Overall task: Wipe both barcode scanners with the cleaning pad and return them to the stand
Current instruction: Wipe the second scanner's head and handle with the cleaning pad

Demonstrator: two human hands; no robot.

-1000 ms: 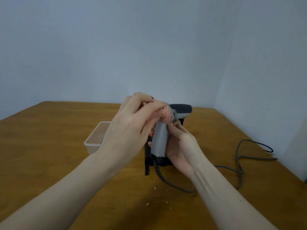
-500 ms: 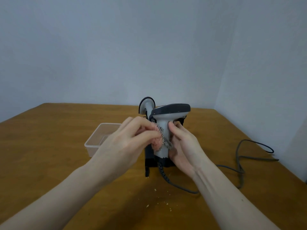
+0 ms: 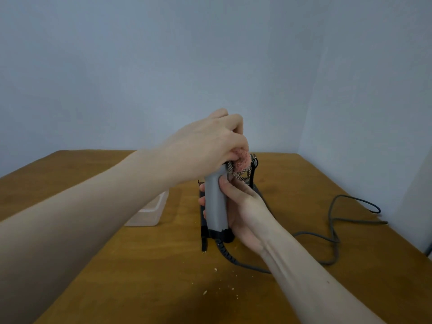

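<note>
The wooden table (image 3: pixel 98 265) fills my view, with the clear plastic tub (image 3: pixel 149 212) at about nine o'clock from the black stand (image 3: pixel 203 235). My right hand (image 3: pixel 243 206) wraps its fingers closed around the grey scanner (image 3: pixel 215 202) handle, upright over the stand. My left hand (image 3: pixel 205 146), at twelve o'clock above it, bunches the pink cleaning pad (image 3: pixel 240 160) against the scanner's hidden head, fingers curled shut on the pad. The cord (image 3: pixel 332 230) trails toward three o'clock. Risk: pressing hard could twist the handle from my grip, or the cord could snag the stand. I can't see a second scanner.
</note>
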